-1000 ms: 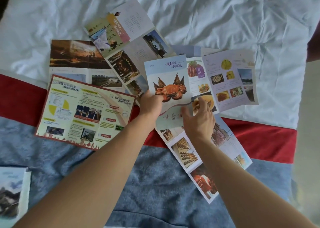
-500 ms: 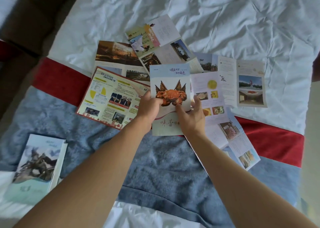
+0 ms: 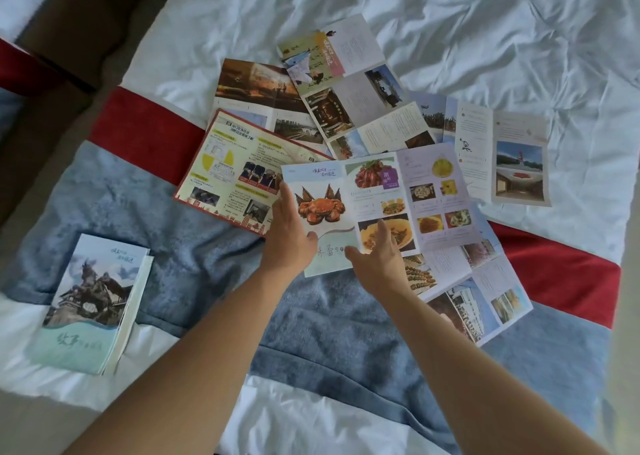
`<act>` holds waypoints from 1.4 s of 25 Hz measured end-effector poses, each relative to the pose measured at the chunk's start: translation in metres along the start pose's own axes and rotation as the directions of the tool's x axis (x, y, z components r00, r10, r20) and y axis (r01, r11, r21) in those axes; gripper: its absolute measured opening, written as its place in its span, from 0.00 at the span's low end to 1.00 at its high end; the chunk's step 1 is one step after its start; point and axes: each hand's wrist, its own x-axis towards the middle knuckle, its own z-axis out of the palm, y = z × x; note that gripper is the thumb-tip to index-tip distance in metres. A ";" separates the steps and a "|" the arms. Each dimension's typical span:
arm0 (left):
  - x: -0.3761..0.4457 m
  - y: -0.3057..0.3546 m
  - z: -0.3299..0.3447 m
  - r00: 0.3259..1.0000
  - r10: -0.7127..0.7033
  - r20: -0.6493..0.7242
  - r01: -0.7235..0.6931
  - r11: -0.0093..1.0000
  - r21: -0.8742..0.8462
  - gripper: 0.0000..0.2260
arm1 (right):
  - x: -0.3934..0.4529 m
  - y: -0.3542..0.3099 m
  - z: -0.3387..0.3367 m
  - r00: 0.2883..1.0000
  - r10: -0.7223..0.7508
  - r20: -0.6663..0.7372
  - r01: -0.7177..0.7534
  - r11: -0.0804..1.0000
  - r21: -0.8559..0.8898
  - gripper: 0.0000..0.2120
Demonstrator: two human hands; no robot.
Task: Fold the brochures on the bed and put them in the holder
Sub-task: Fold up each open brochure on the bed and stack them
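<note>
The crab brochure lies partly unfolded on the bed, its food-photo panels spread out to the right. My left hand holds the cover's left edge, thumb on top beside the crab picture. My right hand grips the bottom of the middle food panel, with its index finger lying on a dish photo. A folded brochure with a statue cover rests at the lower left on the blue blanket. No holder is in view.
Several unfolded brochures lie around: a red-bordered one, a brown photo one, a long one, one at the right, and one under my right wrist. The bed's edge and a brown floor are at the upper left.
Half a second ago the crab brochure was folded down to its cover; now its food panels lie open to the right. The view has shifted, so the folded brochure is nearer the centre.
</note>
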 end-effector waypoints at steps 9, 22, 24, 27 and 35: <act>0.017 0.004 0.015 0.995 -0.095 0.038 0.097 0.992 -0.075 0.22 | 0.044 0.024 -0.030 0.978 0.050 -0.202 -0.102 0.962 -0.255 0.40; 0.051 0.042 0.000 0.911 -0.413 -0.014 0.284 0.651 -0.703 0.25 | 0.067 0.030 -0.049 0.981 0.150 -0.122 -0.161 0.983 -0.086 0.36; 0.049 0.053 0.006 0.962 -0.271 0.029 0.228 0.740 -0.633 0.24 | 0.066 0.030 -0.057 0.985 0.143 -0.095 -0.143 0.990 0.007 0.30; 0.045 0.078 0.028 0.999 -0.029 -0.022 0.017 0.913 -0.407 0.21 | 0.065 0.041 -0.077 0.979 0.173 -0.112 -0.148 0.969 0.198 0.23; 0.040 0.117 0.088 0.984 0.165 -0.068 -0.175 0.967 -0.187 0.17 | 0.061 0.081 -0.111 0.933 0.263 -0.244 -0.170 0.923 0.346 0.23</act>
